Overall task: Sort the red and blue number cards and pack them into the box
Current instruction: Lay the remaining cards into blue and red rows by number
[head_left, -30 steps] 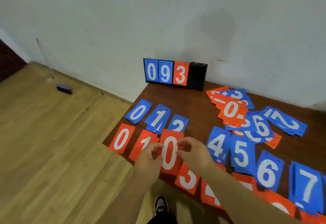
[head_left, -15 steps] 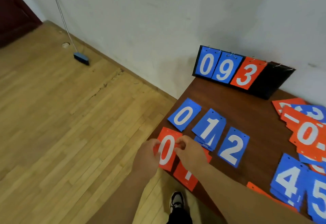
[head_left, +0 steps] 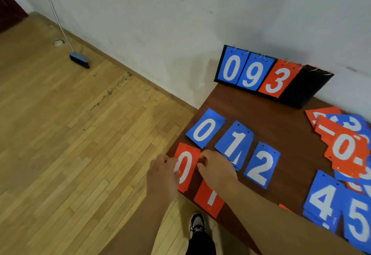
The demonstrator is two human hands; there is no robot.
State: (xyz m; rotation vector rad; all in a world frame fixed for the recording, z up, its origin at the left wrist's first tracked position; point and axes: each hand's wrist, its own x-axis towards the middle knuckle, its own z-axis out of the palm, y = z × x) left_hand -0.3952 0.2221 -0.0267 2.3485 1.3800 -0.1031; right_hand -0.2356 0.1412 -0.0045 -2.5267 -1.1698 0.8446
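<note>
Risk ahead as left hand [head_left: 162, 176] and right hand [head_left: 217, 171] pinch opposite edges of the flat red number card [head_left: 187, 167] at the left corner of the brown wooden table [head_left: 271, 118]: a careless release could slide it overboard.

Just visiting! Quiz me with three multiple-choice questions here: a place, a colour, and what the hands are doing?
1. Where on the table is the flip scoreboard? A) near edge B) far edge, by the wall C) middle
2. What colour is its 3 card? A) blue B) green C) red
3. The left hand and right hand are: A) idle B) holding the red 0 card C) flipping the scoreboard

1 B: it stands by the wall. 2 C: white digit on red. 3 B: fingers curl at both its sides.
</note>
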